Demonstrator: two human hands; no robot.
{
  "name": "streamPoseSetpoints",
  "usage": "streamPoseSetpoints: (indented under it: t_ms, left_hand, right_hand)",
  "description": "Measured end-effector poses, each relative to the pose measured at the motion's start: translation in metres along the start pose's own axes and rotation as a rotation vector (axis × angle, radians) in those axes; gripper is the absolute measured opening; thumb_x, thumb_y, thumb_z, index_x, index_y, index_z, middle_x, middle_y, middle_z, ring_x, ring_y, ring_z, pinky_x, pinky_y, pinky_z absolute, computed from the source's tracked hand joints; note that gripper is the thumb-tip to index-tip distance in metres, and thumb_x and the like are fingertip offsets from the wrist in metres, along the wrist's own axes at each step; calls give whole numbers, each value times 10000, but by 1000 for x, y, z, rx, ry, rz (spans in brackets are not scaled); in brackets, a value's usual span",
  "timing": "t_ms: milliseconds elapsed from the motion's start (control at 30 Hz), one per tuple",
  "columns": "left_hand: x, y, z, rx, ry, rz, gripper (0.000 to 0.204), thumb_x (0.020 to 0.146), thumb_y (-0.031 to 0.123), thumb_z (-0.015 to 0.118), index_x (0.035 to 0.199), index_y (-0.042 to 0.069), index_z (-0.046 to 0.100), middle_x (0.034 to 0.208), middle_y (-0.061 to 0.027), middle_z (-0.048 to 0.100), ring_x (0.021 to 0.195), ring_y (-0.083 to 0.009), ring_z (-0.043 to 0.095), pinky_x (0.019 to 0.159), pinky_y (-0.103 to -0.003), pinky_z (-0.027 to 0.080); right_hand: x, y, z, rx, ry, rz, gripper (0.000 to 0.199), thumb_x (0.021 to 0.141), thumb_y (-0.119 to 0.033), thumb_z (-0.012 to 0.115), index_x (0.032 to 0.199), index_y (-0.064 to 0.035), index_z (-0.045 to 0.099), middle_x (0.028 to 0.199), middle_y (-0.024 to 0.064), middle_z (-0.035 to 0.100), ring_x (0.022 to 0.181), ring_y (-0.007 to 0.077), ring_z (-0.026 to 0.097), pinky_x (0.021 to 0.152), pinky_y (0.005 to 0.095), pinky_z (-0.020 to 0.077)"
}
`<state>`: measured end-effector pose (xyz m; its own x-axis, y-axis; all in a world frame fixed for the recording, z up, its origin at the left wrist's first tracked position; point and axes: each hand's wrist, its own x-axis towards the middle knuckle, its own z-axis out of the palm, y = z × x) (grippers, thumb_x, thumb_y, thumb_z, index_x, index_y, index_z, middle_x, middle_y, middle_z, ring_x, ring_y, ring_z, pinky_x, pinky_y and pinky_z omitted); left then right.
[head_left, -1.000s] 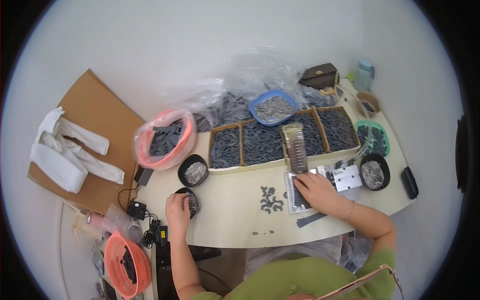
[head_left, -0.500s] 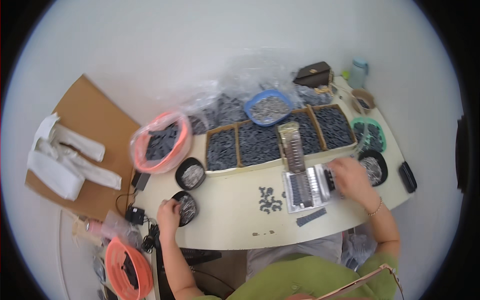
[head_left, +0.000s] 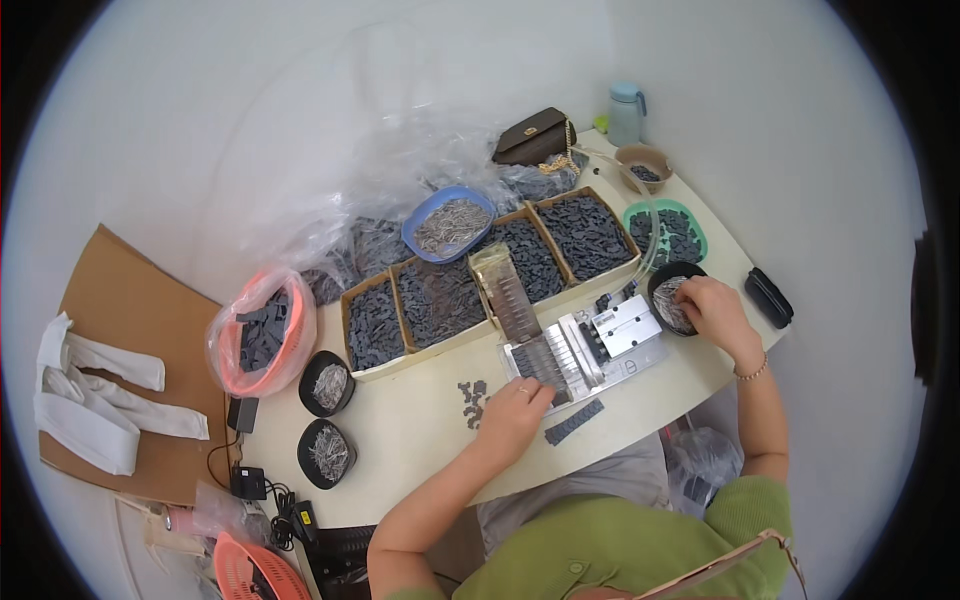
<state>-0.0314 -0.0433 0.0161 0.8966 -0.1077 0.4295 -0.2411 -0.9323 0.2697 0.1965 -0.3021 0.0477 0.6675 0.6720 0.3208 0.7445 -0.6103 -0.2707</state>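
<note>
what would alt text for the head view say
Seen from above, a person's left hand rests at a clear slotted jig on a pale table, while the right hand reaches into a black bowl; trays of dark parts lie behind.

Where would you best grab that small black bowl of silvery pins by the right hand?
Probably by the black bowl's far rim, from above: the right hand covers its near side, and the metal jig crowds its left.

A small assembly workshop: sorted parts trays (head_left: 470, 290), metal jig (head_left: 590, 345), bagged components (head_left: 262, 335).
</note>
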Motion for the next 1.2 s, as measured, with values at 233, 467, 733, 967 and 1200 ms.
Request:
streamPoseSetpoints:
  t_ms: [233, 467, 733, 967, 1200]
  left_hand:
    - [-4, 9, 8, 102, -64, 15, 301, 747, 114, 654, 1028, 7, 635, 1020, -117, 574, 952, -283, 567, 777, -375, 467]
    - [-23, 16, 13, 160, -134, -94, 763, 770, 426, 676, 1307, -61, 439, 1390, -245, 393, 1304, -393, 362, 1039, -513, 304]
    - [-15, -13, -1, 157, -208, -237, 845, 793, 485, 648, 1384, -42, 355, 1481, -225, 280, 1392, -388, 225, 1099, -553, 181]
    - [-51, -90, -90, 417, 90, -405, 525, 782, 240, 698, 1236, 28, 541, 1369, -206, 427, 1303, -371, 361, 1068, -506, 271]
    - [-117, -184, -147, 411, -12, -797, 102, 731, 56, 677, 826, 22, 671, 885, -175, 629, 850, -350, 613, 749, -433, 490]
  right_hand:
    - [-5, 2, -14, -19, 45, 0, 88, 686, -12, 579, 767, -45, 594, 725, 83, 579, 772, 274, 574, 643, 392, 478]
    - [10, -57, 20, 471, 109, -271, 174, 727, -24, 609, 892, -60, 651, 819, 85, 631, 809, 279, 601, 700, 369, 500]
    - [12, -122, 81, 345, -60, -772, 147, 694, -96, 612, 836, -62, 628, 803, 50, 583, 805, 223, 562, 700, 331, 487]
    - [10, -119, 69, 252, -86, -824, 224, 697, -79, 639, 919, -70, 664, 892, 35, 597, 882, 204, 565, 748, 326, 475]
    - [106, -131, 55, 381, -68, -717, 109, 758, -92, 627, 858, -87, 673, 873, 70, 599, 890, 257, 545, 775, 380, 463]
